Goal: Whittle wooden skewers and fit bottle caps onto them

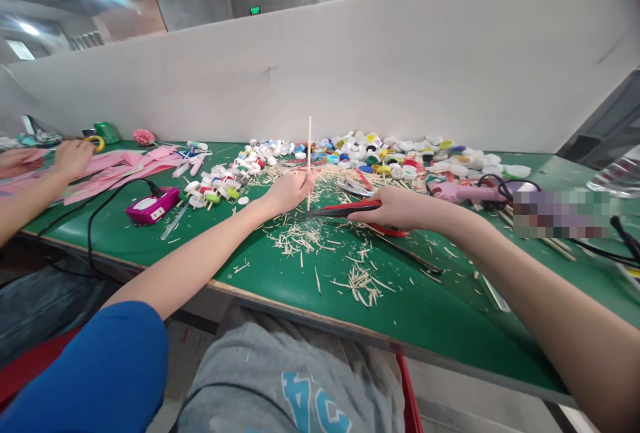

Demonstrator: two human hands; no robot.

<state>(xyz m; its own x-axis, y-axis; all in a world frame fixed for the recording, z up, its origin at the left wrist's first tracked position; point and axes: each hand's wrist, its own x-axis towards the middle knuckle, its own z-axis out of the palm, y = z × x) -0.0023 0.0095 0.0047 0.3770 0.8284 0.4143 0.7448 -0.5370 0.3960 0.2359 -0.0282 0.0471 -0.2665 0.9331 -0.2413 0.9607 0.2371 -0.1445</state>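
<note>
A: Start at the hands. Clock centred on the stick, twelve toward the wall (425,73).

B: Left hand (293,191): finger and thumb pinching the stick (309,139), held upright. Right hand (400,209), at three: wrapped round red-handled scissors (350,208), by the look of them. Blades at the stick's lower end.

A: Stage?

B: My judgement: trimming or paring that end. Next move calls for a steady pinch, fingers above the blades and a controlled squeeze. Cannot tell whether the blades bite yet.

A: Close in?

B: Pale shavings (300,236) at six on the green counter (280,286), a second heap (365,284) toward five. Metal tool (355,187) near two, beyond the scissors.

A: Further?

B: Loose caps (373,153), many colours, one to three. Caps on short sticks (213,186), nine to ten. Magenta box (153,206) with cord, nine. Pink glue gun (463,191), apparently, three. Outermost: pink strips (125,169) and a pink flower (144,137), nine to ten; beyond them, a co-worker's hand (74,156) at a yellow ring (96,144).

A: Writing?

B: Blue print (297,396) on grey cloth (240,366), six: one figure reads like 4, the other uncertain. Green sign (255,11), eleven, lit, too small to read. No brand legible.
</note>
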